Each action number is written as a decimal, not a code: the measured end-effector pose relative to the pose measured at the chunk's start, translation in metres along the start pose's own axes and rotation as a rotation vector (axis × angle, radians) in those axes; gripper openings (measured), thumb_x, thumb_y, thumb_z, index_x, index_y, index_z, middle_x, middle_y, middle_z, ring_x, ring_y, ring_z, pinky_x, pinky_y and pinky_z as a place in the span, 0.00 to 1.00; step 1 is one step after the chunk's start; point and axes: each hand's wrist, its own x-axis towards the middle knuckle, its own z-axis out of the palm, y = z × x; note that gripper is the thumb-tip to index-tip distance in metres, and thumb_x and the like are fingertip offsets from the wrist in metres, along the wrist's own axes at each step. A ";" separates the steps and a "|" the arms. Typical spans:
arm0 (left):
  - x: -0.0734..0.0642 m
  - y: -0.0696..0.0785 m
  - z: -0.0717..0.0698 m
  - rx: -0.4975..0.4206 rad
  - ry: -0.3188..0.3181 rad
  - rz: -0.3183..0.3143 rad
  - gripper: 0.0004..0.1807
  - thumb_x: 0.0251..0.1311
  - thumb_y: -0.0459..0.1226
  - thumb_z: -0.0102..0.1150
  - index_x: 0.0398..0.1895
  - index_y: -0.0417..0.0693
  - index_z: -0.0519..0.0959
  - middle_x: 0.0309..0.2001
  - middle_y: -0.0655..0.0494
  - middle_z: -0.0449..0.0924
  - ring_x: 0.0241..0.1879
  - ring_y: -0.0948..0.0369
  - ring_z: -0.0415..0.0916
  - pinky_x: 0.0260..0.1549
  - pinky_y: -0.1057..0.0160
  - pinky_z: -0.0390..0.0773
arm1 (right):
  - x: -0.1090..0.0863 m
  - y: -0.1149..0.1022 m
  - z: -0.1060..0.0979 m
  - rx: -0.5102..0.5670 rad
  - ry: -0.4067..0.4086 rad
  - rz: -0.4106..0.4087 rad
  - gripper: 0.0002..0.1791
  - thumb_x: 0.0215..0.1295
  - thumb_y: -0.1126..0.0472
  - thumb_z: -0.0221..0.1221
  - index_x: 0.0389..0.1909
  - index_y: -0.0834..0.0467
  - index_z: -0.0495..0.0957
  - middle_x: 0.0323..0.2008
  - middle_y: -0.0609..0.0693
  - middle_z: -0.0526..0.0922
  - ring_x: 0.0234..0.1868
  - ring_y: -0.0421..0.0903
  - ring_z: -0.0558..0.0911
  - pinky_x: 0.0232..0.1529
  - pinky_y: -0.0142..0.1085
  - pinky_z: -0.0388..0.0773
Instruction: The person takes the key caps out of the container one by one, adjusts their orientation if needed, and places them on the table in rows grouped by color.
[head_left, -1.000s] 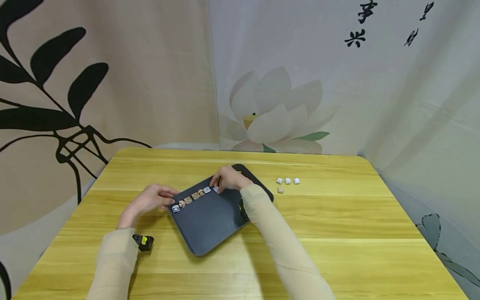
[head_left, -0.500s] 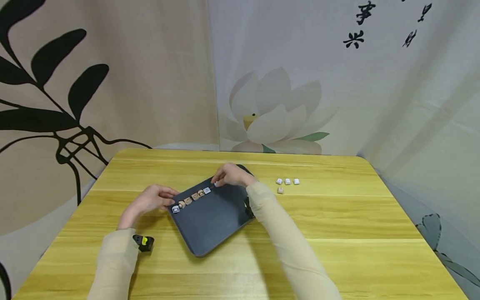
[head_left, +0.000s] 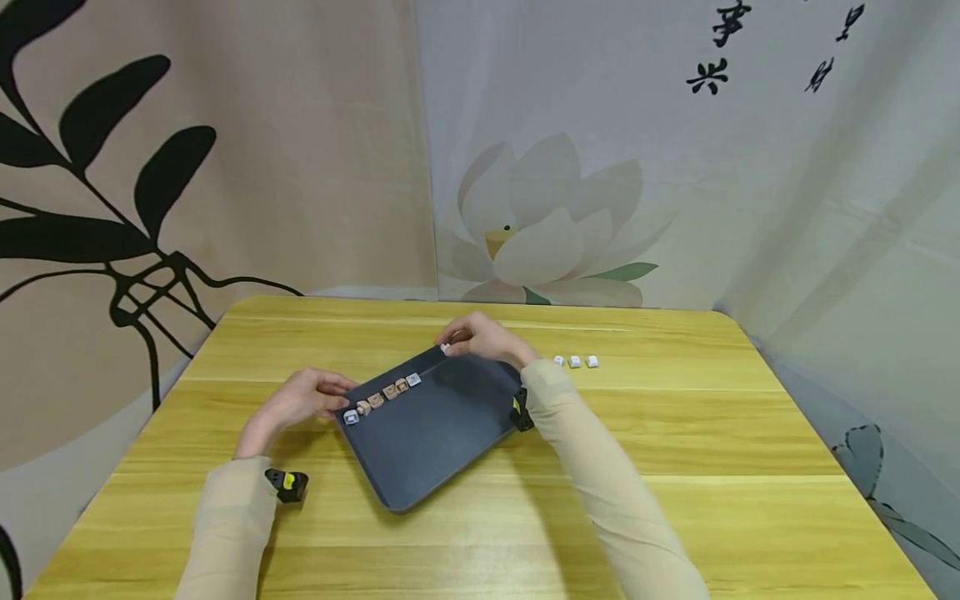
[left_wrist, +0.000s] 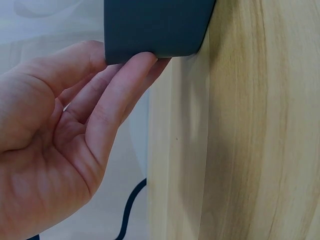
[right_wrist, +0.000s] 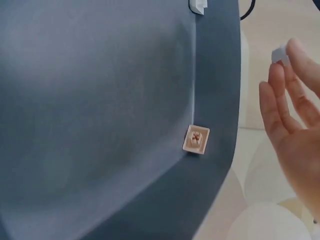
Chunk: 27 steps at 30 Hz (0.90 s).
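Observation:
A dark grey tray [head_left: 442, 442] lies at a slant on the table. My left hand [head_left: 303, 396] grips its left corner, with the thumb and fingers [left_wrist: 102, 110] on either side of the rim. Between thumb and fingertips my right hand [head_left: 487, 340] pinches a white keycap [right_wrist: 280, 55], held over the tray's far edge. Along the tray's back side runs a row of tan keycaps [head_left: 377, 401] with a white keycap [head_left: 351, 417] at one end and another white keycap [head_left: 414, 379] at the other. The right wrist view shows a tan keycap [right_wrist: 196, 139] hollow side up near a tray corner.
Right of the tray, three white keycaps [head_left: 575, 362] sit in a line on the wooden table [head_left: 675, 458]. The right forearm covers the spot in front of them. Printed curtains [head_left: 570, 100] hang behind the table's far edge.
My right hand has lifted the white keycap from the right end of the row and carried it back and rightward. The left hand stays on the tray corner.

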 end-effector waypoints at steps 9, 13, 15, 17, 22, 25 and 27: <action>-0.001 0.002 0.000 -0.004 -0.012 0.002 0.20 0.61 0.27 0.54 0.56 0.27 0.72 0.47 0.30 0.80 0.37 0.54 0.84 0.35 0.58 0.86 | -0.018 0.010 -0.012 0.065 0.034 -0.043 0.16 0.65 0.69 0.56 0.52 0.69 0.77 0.53 0.63 0.79 0.55 0.55 0.80 0.53 0.37 0.81; -0.001 0.002 -0.001 -0.003 -0.012 0.005 0.19 0.62 0.27 0.54 0.56 0.27 0.72 0.47 0.30 0.80 0.37 0.54 0.83 0.35 0.58 0.86 | -0.026 0.015 -0.017 0.166 0.065 -0.037 0.15 0.64 0.71 0.56 0.50 0.71 0.77 0.53 0.65 0.77 0.55 0.56 0.80 0.53 0.37 0.81; -0.001 0.001 -0.001 -0.007 -0.008 -0.003 0.19 0.61 0.27 0.54 0.56 0.27 0.73 0.47 0.31 0.80 0.37 0.54 0.83 0.35 0.58 0.86 | -0.030 0.018 -0.020 0.198 0.089 -0.036 0.14 0.63 0.71 0.57 0.49 0.70 0.77 0.51 0.66 0.78 0.52 0.54 0.81 0.51 0.36 0.82; 0.000 0.001 -0.001 -0.005 -0.007 -0.003 0.19 0.61 0.27 0.54 0.56 0.27 0.73 0.47 0.31 0.80 0.37 0.54 0.83 0.35 0.59 0.86 | -0.035 0.021 -0.023 0.191 0.117 -0.040 0.13 0.62 0.70 0.58 0.48 0.68 0.78 0.49 0.65 0.80 0.49 0.52 0.82 0.48 0.35 0.82; 0.001 -0.001 -0.001 -0.007 -0.004 -0.015 0.19 0.61 0.27 0.55 0.55 0.27 0.74 0.48 0.31 0.80 0.38 0.55 0.83 0.35 0.60 0.86 | -0.049 0.027 -0.032 0.105 0.197 -0.031 0.14 0.60 0.67 0.62 0.47 0.66 0.80 0.45 0.60 0.83 0.44 0.48 0.83 0.45 0.33 0.82; 0.001 -0.001 -0.001 -0.010 -0.004 -0.019 0.19 0.61 0.27 0.55 0.55 0.28 0.74 0.47 0.32 0.80 0.38 0.55 0.83 0.35 0.60 0.86 | -0.059 0.031 -0.038 0.080 0.231 -0.009 0.14 0.59 0.66 0.63 0.46 0.65 0.80 0.45 0.58 0.83 0.45 0.51 0.82 0.44 0.34 0.82; 0.001 -0.001 0.000 -0.009 -0.007 -0.018 0.19 0.61 0.28 0.55 0.55 0.28 0.74 0.48 0.32 0.80 0.38 0.55 0.83 0.35 0.59 0.86 | -0.065 0.034 -0.042 0.069 0.252 0.002 0.14 0.59 0.65 0.63 0.46 0.64 0.81 0.45 0.58 0.83 0.45 0.52 0.82 0.45 0.35 0.82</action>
